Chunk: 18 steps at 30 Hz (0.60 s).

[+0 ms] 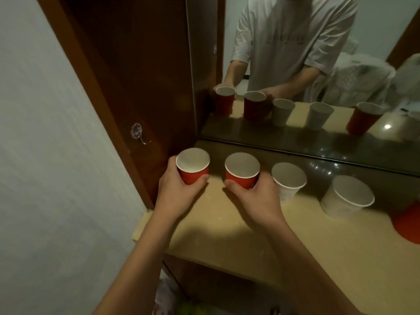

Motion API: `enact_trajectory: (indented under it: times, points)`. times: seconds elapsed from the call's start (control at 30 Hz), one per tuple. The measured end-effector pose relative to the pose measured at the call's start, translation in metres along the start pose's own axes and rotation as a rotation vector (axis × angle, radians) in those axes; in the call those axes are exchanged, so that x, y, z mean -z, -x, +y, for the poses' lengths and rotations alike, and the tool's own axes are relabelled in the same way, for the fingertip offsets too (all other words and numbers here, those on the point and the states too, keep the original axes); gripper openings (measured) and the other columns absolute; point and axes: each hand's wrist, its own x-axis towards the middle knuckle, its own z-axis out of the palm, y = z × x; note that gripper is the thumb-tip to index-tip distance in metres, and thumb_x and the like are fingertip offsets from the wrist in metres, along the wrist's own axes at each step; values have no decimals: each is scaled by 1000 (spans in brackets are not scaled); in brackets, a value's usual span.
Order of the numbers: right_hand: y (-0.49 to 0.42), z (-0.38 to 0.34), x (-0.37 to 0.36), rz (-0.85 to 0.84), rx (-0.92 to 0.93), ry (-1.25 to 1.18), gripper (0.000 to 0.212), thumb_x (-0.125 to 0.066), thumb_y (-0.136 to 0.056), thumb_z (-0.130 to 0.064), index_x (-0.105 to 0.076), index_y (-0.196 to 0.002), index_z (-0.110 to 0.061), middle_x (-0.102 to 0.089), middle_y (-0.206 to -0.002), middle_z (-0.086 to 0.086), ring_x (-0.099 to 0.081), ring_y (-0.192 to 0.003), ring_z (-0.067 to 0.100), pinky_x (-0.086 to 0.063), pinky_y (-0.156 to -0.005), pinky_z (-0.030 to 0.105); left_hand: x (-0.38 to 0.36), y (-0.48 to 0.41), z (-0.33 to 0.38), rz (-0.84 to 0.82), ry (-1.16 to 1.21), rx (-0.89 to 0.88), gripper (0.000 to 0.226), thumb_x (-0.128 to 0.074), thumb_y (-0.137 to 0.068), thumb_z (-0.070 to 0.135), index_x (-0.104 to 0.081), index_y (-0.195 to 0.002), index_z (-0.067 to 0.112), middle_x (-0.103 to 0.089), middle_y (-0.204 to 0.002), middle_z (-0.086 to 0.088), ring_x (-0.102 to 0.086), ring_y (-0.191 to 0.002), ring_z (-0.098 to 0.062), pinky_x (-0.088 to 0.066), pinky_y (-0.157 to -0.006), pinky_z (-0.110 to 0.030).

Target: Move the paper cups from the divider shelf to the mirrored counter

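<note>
Two red paper cups stand upright at the left end of the beige mirrored counter [227, 228]. My left hand [177, 192] is wrapped around the leftmost red cup [192, 172], close to the wooden side panel. My right hand [256, 196] grips the second red cup [241, 176] beside it. To the right stand two white paper cups [288, 181] [347, 197], untouched. A further red cup [409, 221] is cut off by the right edge. All cups are open side up and look empty.
A large mirror [318, 123] rises behind the counter and reflects the cups and a person. A dark wooden panel [145, 87] with a small hook [137, 133] closes the left side. A white wall lies further left. Below the counter edge is a dim space with bags.
</note>
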Motion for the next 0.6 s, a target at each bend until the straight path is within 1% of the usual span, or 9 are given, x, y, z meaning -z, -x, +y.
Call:
enact_trajectory:
  times: [0.1, 0.2, 0.33, 0.4, 0.47, 0.53, 0.57, 0.6]
  points:
    - [-1, 1, -1, 4, 5, 15, 61, -82, -66, -44, -42, -112, -36, -50, -96, -25, -51, -84, -3, -38, -71, 13, -2, -1, -3, -5, -28, -7, 78, -78, -71, 44, -35, -136, 31, -51, -134, 4, -48, -122, -18, -40, -95, -31]
    - [-1, 2, -2, 7, 5, 30, 61, -83, -67, -41, -41, -111, -36, -51, -103, -19, -51, -94, 3, -41, -78, 21, -2, -1, -4, 0, -46, 4, 79, -78, -70, 46, -37, -136, 29, -52, -134, 2, -50, -122, -19, -41, -96, -32]
    - [1, 2, -2, 2, 31, 44, 62, -84, -65, -40, -42, -110, -36, -53, -105, -17, -52, -95, 3, -42, -78, 22, 0, 2, -1, -7, -60, -5, 80, -77, -70, 46, -38, -137, 25, -53, -135, 0, -50, -122, -19, -38, -94, -29]
    - [4, 1, 0, -8, 34, 49, 63, -84, -64, -41, -43, -111, -36, -56, -108, -15, -54, -97, 5, -45, -80, 25, 2, 7, 1, -15, -88, -15, 80, -78, -70, 46, -40, -137, 22, -54, -135, -1, -50, -123, -19, -38, -95, -28]
    - [7, 4, 2, -20, 40, 61, 61, -84, -64, -41, -45, -110, -34, -60, -112, -10, -56, -99, 7, -48, -81, 27, 4, 13, 2, -34, -117, -12, 81, -77, -71, 47, -41, -138, 19, -53, -136, -2, -50, -125, -20, -39, -97, -30]
    - [11, 2, 6, -33, 45, 91, 59, -83, -65, -40, -46, -111, -32, -61, -117, -6, -55, -97, 6, -46, -77, 24, 10, 20, 6, -34, -156, -11, 82, -75, -72, 49, -41, -140, 18, -53, -137, -2, -49, -125, -20, -41, -100, -35]
    - [14, 4, 9, -39, 50, 92, 59, -82, -67, -40, -47, -113, -29, -61, -121, -4, -54, -99, 6, -45, -78, 23, 13, 26, 4, -30, -170, -29, 83, -73, -72, 51, -40, -141, 19, -53, -137, -2, -49, -125, -20, -42, -102, -38]
    - [17, 2, 11, -39, 60, 117, 63, -80, -69, -41, -48, -121, -23, -59, -127, -2, -54, -106, 9, -46, -82, 26, 16, 33, 7, -16, -208, -33, 83, -71, -74, 53, -38, -142, 19, -52, -138, -1, -48, -125, -20, -42, -102, -39]
